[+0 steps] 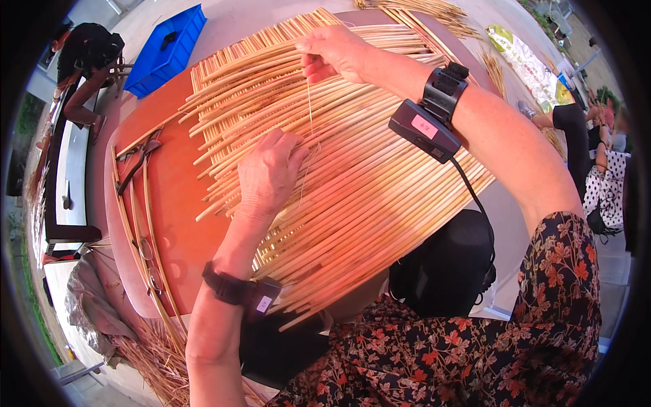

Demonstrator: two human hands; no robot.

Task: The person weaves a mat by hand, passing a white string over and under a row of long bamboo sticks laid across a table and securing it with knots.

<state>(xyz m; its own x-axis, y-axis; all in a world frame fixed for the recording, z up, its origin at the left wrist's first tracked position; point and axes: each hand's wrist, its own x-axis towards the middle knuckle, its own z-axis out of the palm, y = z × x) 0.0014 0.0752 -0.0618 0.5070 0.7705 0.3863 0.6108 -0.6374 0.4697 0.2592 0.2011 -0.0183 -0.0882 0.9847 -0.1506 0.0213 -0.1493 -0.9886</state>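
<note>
A mat of pale straight reed stalks (380, 176) lies before me, its stalks side by side over a second layer of stalks running crosswise. My right hand (336, 55) is raised over the far part of the mat, finger and thumb pinched on a thin pale thread (310, 102). The thread runs down, nearly straight, to the fingers of my left hand (268, 169). That hand rests on the stalks with its fingers closed; what lies between the fingertips is hidden. A loose length of thread trails beside it over the mat.
The mat lies on an orange-brown tabletop (176, 230). At left are a dark-handled cutting tool (139, 159), eyeglasses (154, 278) and long split strips. A blue bin (166, 51) stands beyond. Loose stalks (156, 359) lie lower left. Other people sit at both sides.
</note>
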